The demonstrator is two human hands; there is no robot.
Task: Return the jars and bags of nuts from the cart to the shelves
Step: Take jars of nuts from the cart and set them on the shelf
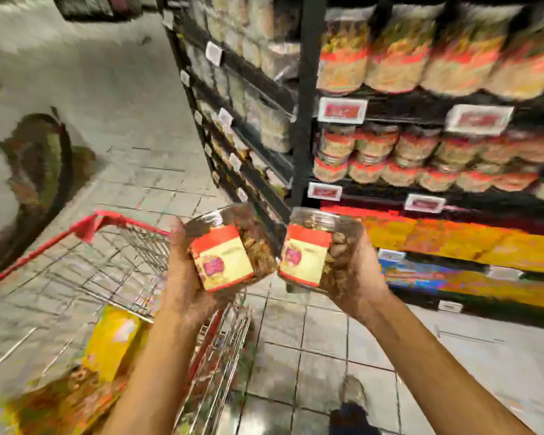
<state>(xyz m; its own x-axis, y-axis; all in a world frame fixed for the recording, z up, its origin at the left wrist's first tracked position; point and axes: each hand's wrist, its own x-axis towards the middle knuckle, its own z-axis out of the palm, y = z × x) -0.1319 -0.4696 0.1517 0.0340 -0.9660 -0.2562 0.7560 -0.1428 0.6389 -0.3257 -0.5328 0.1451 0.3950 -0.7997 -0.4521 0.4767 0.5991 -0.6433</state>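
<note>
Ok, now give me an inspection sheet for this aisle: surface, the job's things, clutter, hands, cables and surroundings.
Surface: grey tiled floor, blurred.
Job's things: two clear plastic jars with red and cream labels, left jar and right jar, raised close together; yellow bag lying in the red-rimmed wire cart.
Clutter: nothing seen.
Hands: left hand grips the left jar; right hand grips the right jar.
Cables: nothing seen.
Surroundings: black metal shelves stocked with similar jars; a shoe on the floor.

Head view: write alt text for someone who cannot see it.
The left hand and the right hand each grip a clear jar of nuts, left jar and right jar, side by side by a red-rimmed wire cart. Dark shelves of similar jars stand ahead.
</note>
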